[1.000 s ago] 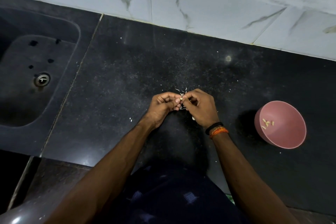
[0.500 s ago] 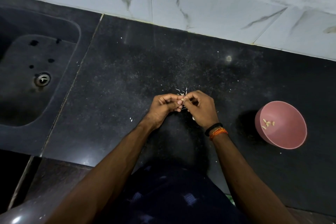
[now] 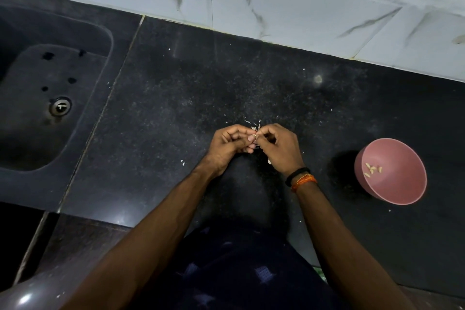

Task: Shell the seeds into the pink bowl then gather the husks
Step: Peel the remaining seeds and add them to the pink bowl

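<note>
Here both hands, the left hand point(image 3: 227, 145) and right hand point(image 3: 281, 148), pinch one seed point(image 3: 255, 136) between curled fingertips at mid-desk, with husks point(image 3: 253, 123) just beyond. Shelling seems underway; next, the kernel must travel to the pink bowl point(image 3: 392, 171) near the desk's point(image 3: 176, 98) right edge.

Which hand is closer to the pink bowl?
The right hand. It is nearer the pink bowl, apart from it; the left hand lies beyond, both pinching a seed.
</note>
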Action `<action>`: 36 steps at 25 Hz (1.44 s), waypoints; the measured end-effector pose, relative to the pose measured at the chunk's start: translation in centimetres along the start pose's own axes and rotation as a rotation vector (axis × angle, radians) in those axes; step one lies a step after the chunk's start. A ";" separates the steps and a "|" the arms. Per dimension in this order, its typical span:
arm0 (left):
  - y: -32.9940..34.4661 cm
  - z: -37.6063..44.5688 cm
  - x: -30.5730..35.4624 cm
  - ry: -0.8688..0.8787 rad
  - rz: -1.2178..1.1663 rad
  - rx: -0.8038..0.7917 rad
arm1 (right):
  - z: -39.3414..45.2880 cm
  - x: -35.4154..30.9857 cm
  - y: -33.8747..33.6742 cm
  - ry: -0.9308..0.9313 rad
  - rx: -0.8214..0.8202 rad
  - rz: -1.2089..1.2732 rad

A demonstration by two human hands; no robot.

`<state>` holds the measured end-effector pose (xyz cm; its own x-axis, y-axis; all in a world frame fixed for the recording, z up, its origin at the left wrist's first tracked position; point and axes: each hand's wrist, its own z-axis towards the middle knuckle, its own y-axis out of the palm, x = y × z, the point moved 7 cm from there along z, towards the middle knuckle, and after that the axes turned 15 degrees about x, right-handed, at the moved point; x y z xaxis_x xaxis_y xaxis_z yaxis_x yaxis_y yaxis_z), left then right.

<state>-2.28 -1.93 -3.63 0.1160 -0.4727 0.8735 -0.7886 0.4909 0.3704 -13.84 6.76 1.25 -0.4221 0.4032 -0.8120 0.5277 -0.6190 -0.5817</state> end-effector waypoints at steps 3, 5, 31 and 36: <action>0.0 0.1 0.0 -0.008 0.008 -0.011 | 0.0 0.5 0.3 0.049 -0.006 0.010; 0.0 0.1 0.0 -0.012 0.026 -0.029 | 0.0 0.8 0.6 0.100 -0.015 0.032; -0.2 0.0 -0.2 0.007 0.013 0.027 | -0.6 1.8 0.5 0.380 -0.017 0.256; -0.2 0.2 -0.3 0.016 0.041 0.051 | -0.7 1.4 0.2 0.315 -0.003 0.225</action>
<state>-2.30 -1.97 -4.04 0.0923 -0.4406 0.8930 -0.8229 0.4712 0.3176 -13.84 7.65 -0.09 -0.0484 0.4452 -0.8941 0.5835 -0.7140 -0.3871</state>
